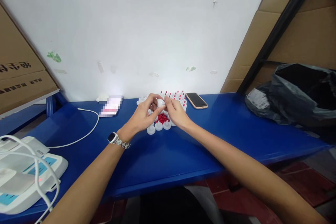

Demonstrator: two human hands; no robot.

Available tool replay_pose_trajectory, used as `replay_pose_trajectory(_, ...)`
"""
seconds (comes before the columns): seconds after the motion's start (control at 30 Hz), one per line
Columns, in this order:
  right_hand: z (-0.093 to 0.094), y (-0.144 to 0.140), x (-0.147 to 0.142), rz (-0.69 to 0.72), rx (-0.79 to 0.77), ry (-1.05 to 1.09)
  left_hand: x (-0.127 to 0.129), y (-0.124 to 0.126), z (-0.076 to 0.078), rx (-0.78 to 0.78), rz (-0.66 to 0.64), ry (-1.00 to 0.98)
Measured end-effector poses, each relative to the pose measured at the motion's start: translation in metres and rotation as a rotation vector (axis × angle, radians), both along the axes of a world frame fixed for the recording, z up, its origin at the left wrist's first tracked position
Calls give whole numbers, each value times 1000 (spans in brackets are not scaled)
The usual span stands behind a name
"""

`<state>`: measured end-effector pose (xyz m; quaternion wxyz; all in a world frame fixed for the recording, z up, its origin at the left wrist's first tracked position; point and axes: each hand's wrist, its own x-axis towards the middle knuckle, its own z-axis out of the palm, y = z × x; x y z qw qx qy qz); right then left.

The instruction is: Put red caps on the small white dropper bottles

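My left hand [143, 115] and my right hand [176, 112] meet over the blue table [183, 154], both pinching one small white cap [160, 103] between the fingertips. Below them lies a pile of small red pieces [162, 118] ringed by white caps [158, 126]. Behind the hands stand several white caps with red tips [177, 95]. A watch sits on my left wrist.
A phone [196, 100] lies right of the caps, another blurred item [111, 106] to the left with a white cable [86, 133]. A white device [23, 178] sits at the near left. A black plastic bag [296, 94] and cardboard boxes [18, 73] flank the table.
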<state>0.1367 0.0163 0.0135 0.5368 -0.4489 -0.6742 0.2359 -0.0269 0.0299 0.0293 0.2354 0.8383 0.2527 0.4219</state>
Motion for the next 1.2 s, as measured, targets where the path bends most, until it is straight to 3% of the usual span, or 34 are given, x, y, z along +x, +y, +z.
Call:
replay_pose_trajectory(0.23, 9, -10, -6, -94, 113, -92, 15, -3, 4, -379, -64, -204)
replay_pose_trajectory(0.4, 13, -11, 12, -214, 155, -152, -4, 16, 2, -616, -13, -354)
replay_pose_trajectory(0.53, 4, -2, 27, -137, 120, -387, -24, 29, -3, -424, 64, -260)
replay_pose_trajectory(0.67, -5, 4, 29, 18, 126, -540, -23, 26, -5, -246, 96, -29)
replay_pose_trajectory(0.97, 7, -5, 32, 149, -12, 7, -1, 7, -6, -106, 89, 115)
replay_pose_trajectory(1.1, 10, -3, 53, 47, 23, 33, 10, 4, -3, -76, 95, 119)
replay_pose_trajectory(1.2, 6, 0, 73, -112, 12, -137, 17, 8, 0, -41, 129, 148)
